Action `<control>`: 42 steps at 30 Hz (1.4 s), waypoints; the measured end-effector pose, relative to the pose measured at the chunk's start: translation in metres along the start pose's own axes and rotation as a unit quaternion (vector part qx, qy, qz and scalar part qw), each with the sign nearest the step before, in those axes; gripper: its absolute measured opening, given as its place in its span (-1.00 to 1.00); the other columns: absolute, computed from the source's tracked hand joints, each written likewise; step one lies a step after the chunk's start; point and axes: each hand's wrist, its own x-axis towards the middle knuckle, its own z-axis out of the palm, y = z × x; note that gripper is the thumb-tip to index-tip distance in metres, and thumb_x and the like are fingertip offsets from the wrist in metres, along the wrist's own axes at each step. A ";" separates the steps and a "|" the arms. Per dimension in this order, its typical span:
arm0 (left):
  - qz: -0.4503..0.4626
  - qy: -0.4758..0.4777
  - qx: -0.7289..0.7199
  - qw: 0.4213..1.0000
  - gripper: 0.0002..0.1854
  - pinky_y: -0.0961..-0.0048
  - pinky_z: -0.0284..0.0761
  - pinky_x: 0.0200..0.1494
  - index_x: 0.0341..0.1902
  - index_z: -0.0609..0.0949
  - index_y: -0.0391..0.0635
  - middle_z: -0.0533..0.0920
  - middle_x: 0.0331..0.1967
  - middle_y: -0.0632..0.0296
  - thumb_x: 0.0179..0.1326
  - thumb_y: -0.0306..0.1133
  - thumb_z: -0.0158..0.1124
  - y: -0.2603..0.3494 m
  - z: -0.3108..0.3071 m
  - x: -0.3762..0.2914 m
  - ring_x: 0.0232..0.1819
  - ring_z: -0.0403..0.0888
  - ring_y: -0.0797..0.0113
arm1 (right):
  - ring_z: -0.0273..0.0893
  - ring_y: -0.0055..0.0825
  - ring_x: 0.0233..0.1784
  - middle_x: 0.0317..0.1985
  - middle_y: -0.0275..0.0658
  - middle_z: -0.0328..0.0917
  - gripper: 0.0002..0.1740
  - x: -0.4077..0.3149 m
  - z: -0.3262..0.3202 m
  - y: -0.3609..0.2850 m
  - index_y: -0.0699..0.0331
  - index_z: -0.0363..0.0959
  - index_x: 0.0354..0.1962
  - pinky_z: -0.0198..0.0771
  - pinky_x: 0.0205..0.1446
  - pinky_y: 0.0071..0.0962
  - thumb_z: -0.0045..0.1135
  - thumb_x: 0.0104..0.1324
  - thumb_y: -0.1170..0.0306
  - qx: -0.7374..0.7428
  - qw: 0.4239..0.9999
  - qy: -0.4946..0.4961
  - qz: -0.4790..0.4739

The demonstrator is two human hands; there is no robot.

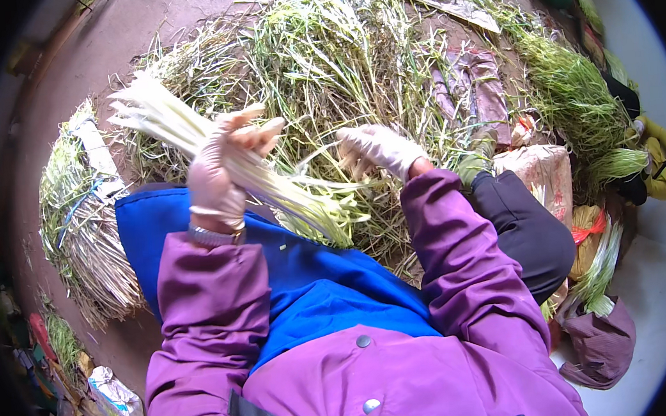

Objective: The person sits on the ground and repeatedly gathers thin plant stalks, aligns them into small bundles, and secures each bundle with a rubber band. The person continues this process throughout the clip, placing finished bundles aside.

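A bundle of pale, leafy stalks point(284, 179), perhaps garlic chives, lies slantwise across my left hand point(218, 170). The hand wears a thin whitish glove and grips the bundle near its middle, thumb and fingers partly around it. White stalk ends point to the upper left; yellow-green tips hang over the blue apron point(321, 285) on my lap. To the right of the bundle is my right hand point(378, 148), gloved too, with bent fingers. A thin pale strand runs close to its fingertips, and blur hides whether they pinch it.
A large heap of loose green stalks point(332, 49) covers the floor ahead. At left stands a tied bundle point(90, 221). To the right are a pale packed sack point(536, 177), more greens point(569, 84) and a person in yellow point(660, 159).
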 end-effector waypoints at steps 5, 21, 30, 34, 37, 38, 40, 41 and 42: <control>-0.078 -0.071 -0.094 0.990 -0.52 0.26 0.58 -0.22 0.07 0.40 -0.47 0.38 -0.73 0.40 0.31 -0.22 0.02 0.011 0.005 -0.004 -0.66 0.45 0.51 | 0.52 -0.23 -0.21 -0.34 -0.12 0.54 -0.66 0.065 -0.047 0.004 0.19 0.48 -0.29 0.38 -0.11 -0.26 -0.05 0.26 0.10 -0.391 0.881 0.258 -0.066; -0.068 0.073 0.140 0.985 -0.74 0.65 0.38 -0.66 -0.13 0.57 -0.35 0.51 -0.65 0.28 0.24 -0.38 0.13 -0.010 0.013 0.003 -0.68 0.40 0.59 | 0.55 -0.46 -0.39 -0.49 -0.26 0.56 -0.77 0.044 -0.043 -0.004 0.12 0.53 -0.36 0.40 -0.29 -0.43 0.14 0.20 0.15 -0.198 0.947 0.242 -0.066; -0.059 0.065 0.194 0.977 -0.70 0.55 0.50 -0.59 -0.09 0.55 -0.34 0.55 -0.50 0.24 0.20 -0.36 0.19 -0.025 0.007 0.015 -0.53 0.46 0.51 | 0.34 -0.61 -0.51 -0.58 -0.33 0.46 -0.84 -0.023 0.003 -0.028 0.26 0.50 -0.38 0.28 -0.41 -0.53 0.22 0.15 0.35 -0.131 0.965 0.054 -0.219; -0.060 0.066 0.196 0.976 -0.78 0.52 0.57 -0.56 -0.21 0.56 -0.33 0.52 -0.56 0.27 0.17 -0.39 0.19 -0.030 0.008 0.015 -0.60 0.49 0.49 | 0.40 -0.60 -0.47 -0.54 -0.31 0.48 -0.80 -0.030 0.022 -0.019 0.24 0.49 -0.31 0.31 -0.39 -0.52 0.21 0.16 0.31 -0.127 0.969 0.015 -0.213; -0.052 0.051 0.220 0.973 -0.78 0.52 0.57 -0.56 -0.22 0.57 -0.33 0.53 -0.56 0.25 0.17 -0.40 0.20 -0.032 0.008 0.013 -0.62 0.48 0.49 | 0.42 -0.67 -0.38 -0.43 -0.36 0.52 -0.73 -0.026 0.033 -0.015 0.26 0.48 -0.24 0.34 -0.31 -0.58 0.24 0.17 0.29 0.034 0.977 -0.009 -0.211; -0.041 0.049 0.224 0.973 -0.77 0.52 0.56 -0.56 -0.22 0.57 -0.34 0.53 -0.56 0.24 0.16 -0.39 0.20 -0.033 0.008 0.012 -0.62 0.48 0.49 | 0.41 -0.68 -0.34 -0.38 -0.39 0.53 -0.72 -0.023 0.036 -0.014 0.30 0.48 -0.22 0.35 -0.24 -0.63 0.24 0.17 0.32 0.122 0.973 -0.033 -0.191; -0.023 0.053 0.242 0.968 -0.77 0.53 0.55 -0.58 -0.23 0.58 -0.35 0.53 -0.57 0.23 0.15 -0.40 0.22 -0.039 0.009 0.009 -0.63 0.47 0.49 | 0.44 -0.69 -0.27 -0.33 -0.38 0.54 -0.76 -0.019 0.042 -0.012 0.34 0.45 -0.20 0.33 -0.17 -0.66 0.18 0.21 0.39 0.207 0.958 -0.012 -0.199; -0.011 0.050 0.248 0.967 -0.77 0.53 0.54 -0.58 -0.24 0.58 -0.36 0.53 -0.58 0.23 0.14 -0.40 0.23 -0.041 0.009 0.008 -0.63 0.47 0.49 | 0.43 -0.70 -0.29 -0.35 -0.39 0.54 -0.78 -0.017 0.044 -0.012 0.33 0.46 -0.23 0.32 -0.19 -0.67 0.16 0.23 0.37 0.235 0.948 -0.001 -0.214; 0.004 0.050 0.262 0.964 -0.77 0.53 0.53 -0.60 -0.26 0.59 -0.37 0.51 -0.60 0.24 0.12 -0.40 0.25 -0.043 0.010 0.008 -0.62 0.48 0.49 | 0.39 -0.71 -0.38 -0.41 -0.42 0.52 -0.84 -0.015 0.045 -0.010 0.30 0.47 -0.31 0.29 -0.26 -0.67 0.14 0.24 0.37 0.216 0.947 0.002 -0.237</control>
